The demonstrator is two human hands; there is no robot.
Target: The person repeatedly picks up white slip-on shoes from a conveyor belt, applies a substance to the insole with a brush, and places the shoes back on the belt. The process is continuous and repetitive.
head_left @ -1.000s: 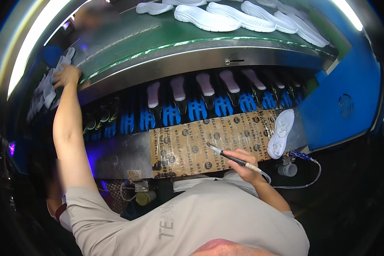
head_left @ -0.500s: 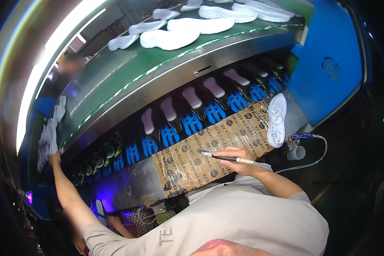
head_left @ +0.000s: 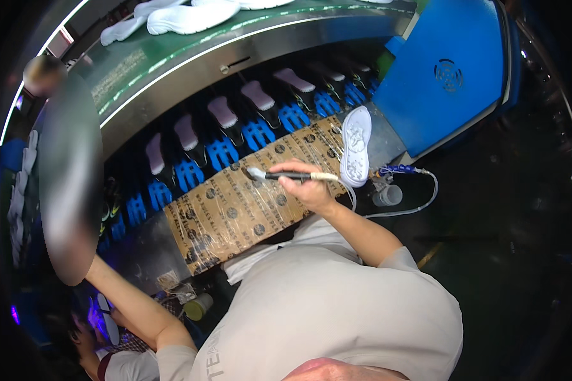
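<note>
My right hand (head_left: 306, 188) is shut on a thin brush (head_left: 285, 175) with a pale bristle tip, held level over a brown cardboard sheet (head_left: 235, 213) wrapped in clear tape. A white shoe sole (head_left: 356, 152) lies tread-up on the cardboard's right end, just right of the brush handle. My left forearm (head_left: 130, 301) reaches out to the lower left and ends under a blurred patch, so the hand itself is hidden.
Behind the cardboard runs a row of blue holders (head_left: 222, 152) with pale pink lasts. A green conveyor (head_left: 171, 47) carries white soles (head_left: 184, 18). A blue cabinet (head_left: 451, 76) stands right, with a clear cup (head_left: 388, 195) and a hose. Another person (head_left: 108, 343) is at lower left.
My view has swung left and tilted. My right hand has lifted the brush from the cardboard's near edge toward the white sole. My left arm has dropped from the sole stack at far left.
</note>
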